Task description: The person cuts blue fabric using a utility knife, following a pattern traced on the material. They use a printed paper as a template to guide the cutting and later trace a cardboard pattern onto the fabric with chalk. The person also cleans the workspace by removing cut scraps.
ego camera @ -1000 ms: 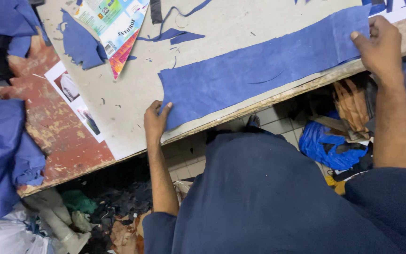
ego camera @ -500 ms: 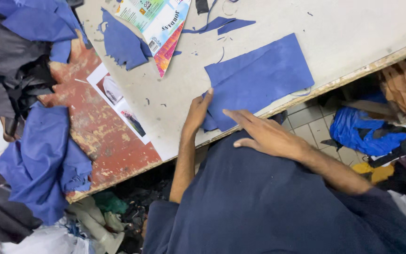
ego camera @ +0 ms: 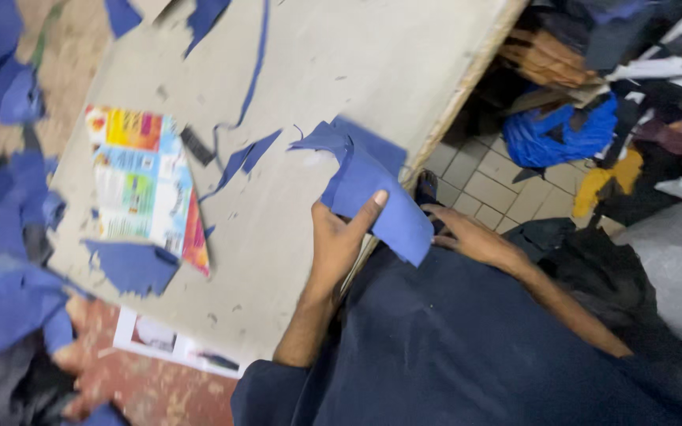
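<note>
Blue fabric piece (ego camera: pixel 369 193), folded over on itself, hangs off the near edge of the pale worktable (ego camera: pixel 372 63), held up by the left hand (ego camera: pixel 339 244).

Going from the left: heaps of blue cloth (ego camera: pixel 1 300) lie over a reddish worn surface (ego camera: pixel 167 390) at the frame's left edge. On the table lies a glossy printed leaflet (ego camera: pixel 148 185), rectangular, mostly light blue with a yellow and orange block at its top and a red edge along its right side. A jagged blue offcut (ego camera: pixel 132 264) lies just below it, overlapping its lower corner. Below the table edge a white printed sheet (ego camera: pixel 171 343) with small dark pictures rests on the reddish surface. Thin blue strips and scraps (ego camera: pixel 246 154) trail across the middle of the table.

The left hand grips the fabric piece, thumb pressed on its front face and fingers curled behind it. The step in hand looks like gathering the folded piece off the table. The right hand (ego camera: pixel 471 237) is open, fingers spread, resting on the dark navy garment (ego camera: pixel 451 347) over the lap, just beside the cloth's hanging corner but holding nothing. A next move would probably call for that free hand to take the loose lower end so that the piece can be handled with both hands.

Farther right, on the tiled floor (ego camera: pixel 491 185), lies a crumpled blue plastic bag (ego camera: pixel 558 130) among dark cloth and a yellow scrap (ego camera: pixel 605 177).
</note>
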